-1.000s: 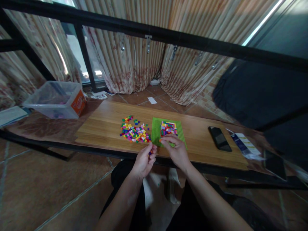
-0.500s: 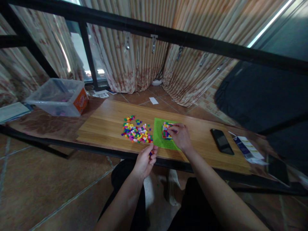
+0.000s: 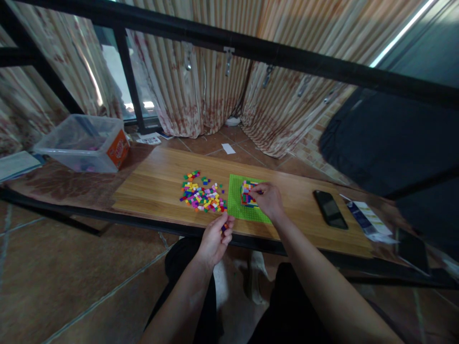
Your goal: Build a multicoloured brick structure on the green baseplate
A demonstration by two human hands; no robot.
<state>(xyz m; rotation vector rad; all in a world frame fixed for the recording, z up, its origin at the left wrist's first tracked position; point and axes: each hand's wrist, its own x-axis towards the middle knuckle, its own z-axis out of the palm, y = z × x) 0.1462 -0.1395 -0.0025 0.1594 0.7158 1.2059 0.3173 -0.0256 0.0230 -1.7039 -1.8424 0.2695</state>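
Observation:
A green baseplate point(image 3: 235, 203) lies on the wooden board, bearing a low block of multicoloured toy bricks point(image 3: 245, 192). Over the right part of this block is my right hand point(image 3: 269, 198), its thumb and fingers pinched together against the top; whatever they pinch is too small to name. My left hand point(image 3: 216, 237) is curled closed at the board's near edge, with a few small toy bricks point(image 3: 224, 228), orange and dark ones among them, showing between the fingers. Just beyond that hand, left of the baseplate, spreads a heap of loose toy bricks point(image 3: 203, 196) in many colours.
The wooden board point(image 3: 143, 184) rests on a dark-framed bench. A black phone point(image 3: 330, 209) lies to the right, with a paper packet point(image 3: 369, 220) past it. At the far left stands a clear plastic box point(image 3: 84, 143) with an orange label. A black rail crosses behind, before curtains.
The view has shifted very slightly. My right hand stays pinched at the brick block, and my left hand keeps its hold on the small bricks.

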